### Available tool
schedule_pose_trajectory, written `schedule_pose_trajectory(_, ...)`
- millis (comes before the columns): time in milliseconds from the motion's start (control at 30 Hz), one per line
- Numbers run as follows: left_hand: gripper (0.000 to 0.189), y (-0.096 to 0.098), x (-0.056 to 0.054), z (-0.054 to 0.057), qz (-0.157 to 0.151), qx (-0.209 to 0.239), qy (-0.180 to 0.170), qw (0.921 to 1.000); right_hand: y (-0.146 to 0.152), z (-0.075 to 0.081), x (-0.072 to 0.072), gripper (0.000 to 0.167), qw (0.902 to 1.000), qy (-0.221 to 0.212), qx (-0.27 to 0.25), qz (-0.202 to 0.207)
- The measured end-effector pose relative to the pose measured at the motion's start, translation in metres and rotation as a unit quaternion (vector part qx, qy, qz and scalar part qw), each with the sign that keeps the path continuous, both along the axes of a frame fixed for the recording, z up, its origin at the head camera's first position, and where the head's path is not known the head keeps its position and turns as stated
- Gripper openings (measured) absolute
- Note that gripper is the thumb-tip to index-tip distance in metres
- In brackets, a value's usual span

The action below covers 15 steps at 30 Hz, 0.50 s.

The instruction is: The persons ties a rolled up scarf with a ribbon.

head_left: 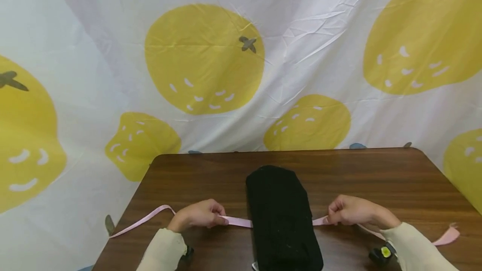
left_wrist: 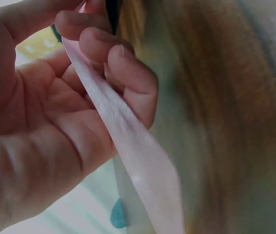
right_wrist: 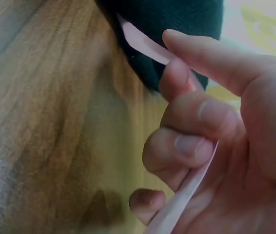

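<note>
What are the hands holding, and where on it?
Both grip the pink ribbon: left hand and right hand on either side of the black roll.

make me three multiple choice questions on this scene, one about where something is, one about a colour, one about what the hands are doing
1. Where does the black knitted roll lie?
A. on the table between the two hands
B. on the floor
C. at the table's far left corner

2. What colour is the ribbon?
A. green
B. pink
C. blue

3. How do the hands stand?
A. both lie flat and hold nothing
B. only one touches the ribbon
C. each pinches the ribbon on its side of the roll

Answers:
1 A, the roll sits on the table between the left hand and the right hand.
2 B, the strip is pale pink.
3 C, both wrist views show fingers curled on it.
</note>
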<state>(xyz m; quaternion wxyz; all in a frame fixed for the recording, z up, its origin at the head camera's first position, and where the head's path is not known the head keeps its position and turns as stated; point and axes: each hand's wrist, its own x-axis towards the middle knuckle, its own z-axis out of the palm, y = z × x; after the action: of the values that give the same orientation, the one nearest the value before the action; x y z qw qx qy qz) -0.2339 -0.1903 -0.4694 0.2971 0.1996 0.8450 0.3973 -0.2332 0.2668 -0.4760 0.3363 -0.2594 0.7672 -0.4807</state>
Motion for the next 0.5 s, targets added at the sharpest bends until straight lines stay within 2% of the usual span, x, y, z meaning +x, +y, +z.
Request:
schedule_pose_trajectory(233, 0.03, -0.004, 0.002, 0.014, -0.014, 0.009, -0.004, 0.9999, 0.002, 0.006, 0.002, 0.036, 0.9991, 0.007, -0.019, 0.036)
schedule_pose_trajectory(500, 0.028, -0.004, 0.002, 0.024, 0.013, 0.064, -0.036, 0.9972, 0.003, 0.016, 0.001, 0.036, 0.9974, 0.01, -0.042, 0.058)
